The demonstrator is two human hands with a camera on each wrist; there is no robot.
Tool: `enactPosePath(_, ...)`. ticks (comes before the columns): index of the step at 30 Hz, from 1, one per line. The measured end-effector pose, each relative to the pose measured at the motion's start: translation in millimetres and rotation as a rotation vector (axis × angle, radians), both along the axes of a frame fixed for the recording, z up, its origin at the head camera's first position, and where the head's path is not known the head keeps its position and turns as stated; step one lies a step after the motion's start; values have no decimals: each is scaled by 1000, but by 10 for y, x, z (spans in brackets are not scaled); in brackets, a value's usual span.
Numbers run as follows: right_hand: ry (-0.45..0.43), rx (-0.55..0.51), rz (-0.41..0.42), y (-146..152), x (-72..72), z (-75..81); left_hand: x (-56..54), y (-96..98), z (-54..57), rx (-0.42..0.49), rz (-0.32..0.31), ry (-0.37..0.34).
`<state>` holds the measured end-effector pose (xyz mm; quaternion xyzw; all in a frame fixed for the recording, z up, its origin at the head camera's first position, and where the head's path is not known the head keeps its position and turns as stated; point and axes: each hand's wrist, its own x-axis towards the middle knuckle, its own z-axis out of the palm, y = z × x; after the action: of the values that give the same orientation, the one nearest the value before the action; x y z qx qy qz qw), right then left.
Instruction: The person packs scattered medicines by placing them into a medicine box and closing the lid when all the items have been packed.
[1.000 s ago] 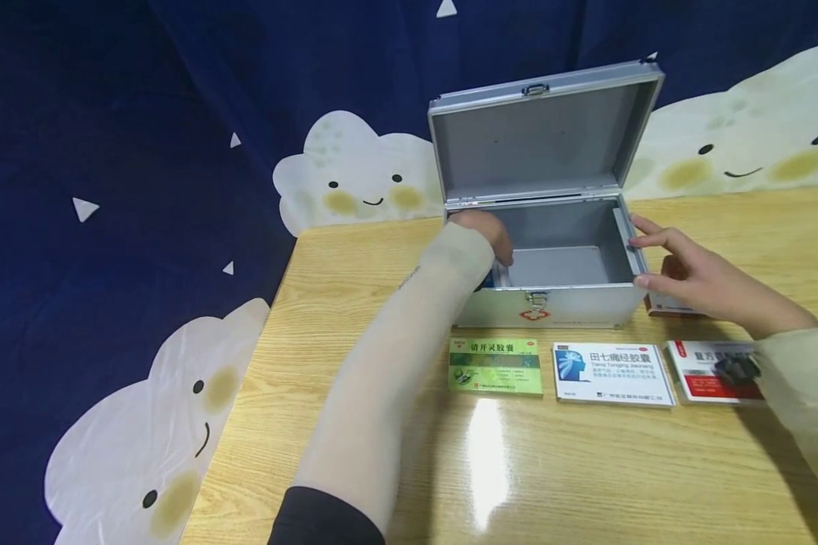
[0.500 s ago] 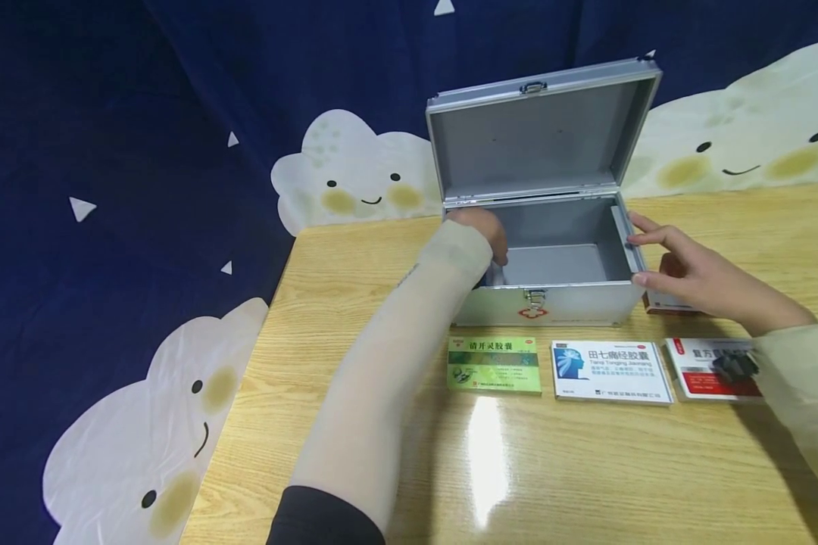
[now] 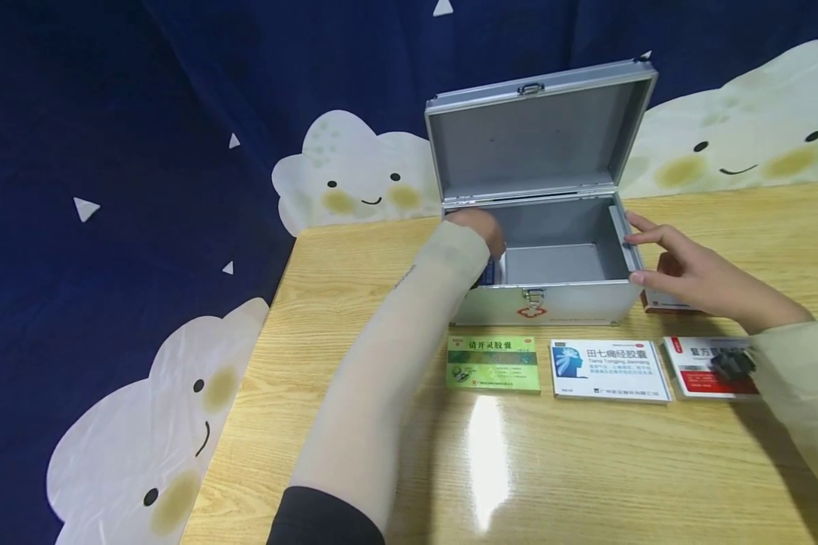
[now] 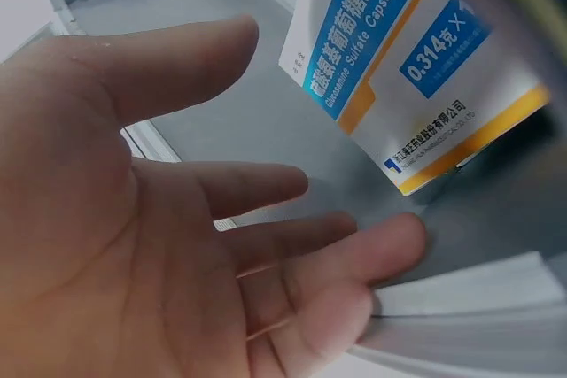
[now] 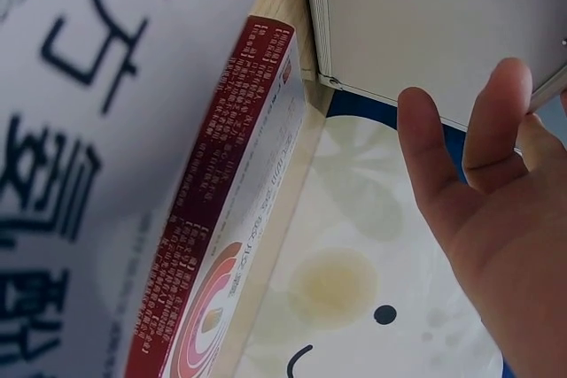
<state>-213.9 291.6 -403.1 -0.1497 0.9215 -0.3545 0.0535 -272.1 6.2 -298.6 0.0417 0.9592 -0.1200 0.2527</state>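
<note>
My left hand (image 3: 479,229) reaches into the left end of the open silver case (image 3: 576,304), partly hidden by its sleeve. In the left wrist view its thumb is extended and its fingers are loosely bent, with nothing between them. Apart from the fingertips stands a white, blue and orange box of glucosamine capsules (image 4: 403,68), tilted in that view; a blue sliver of packaging (image 3: 488,272) shows beside the wrist in the head view. My right hand (image 3: 695,274) rests thumb and fingertips against the case's right side, its fingers spread.
In front of the case lie a green medicine box (image 3: 494,364), a white-and-blue one (image 3: 610,370) and a white-and-red one (image 3: 705,371). A dark-red-edged box (image 3: 664,303) lies beneath the right hand. The raised lid (image 3: 538,147) leans back near the curtain (image 3: 354,60).
The left hand shifts slightly up and left inside the case, and more of the blue packaging shows beside it. The right hand keeps its place on the case.
</note>
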Motion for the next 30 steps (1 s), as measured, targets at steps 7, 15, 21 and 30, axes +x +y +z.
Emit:
enactPosePath(7,2,-19,10,-16,-9,15,-27,-18,23,9,39,-25)
enactPosePath(15,-11,69,-7,-26,-18,112,-95,-131,70,85,-57,-71)
enactPosePath(21,-28,93,-14,-3,-21,139,-169,-236,105,219,-106,-99)
enactPosePath(30,-55,97,-17,6,-20,80,-81,-414,170,387,-315,27)
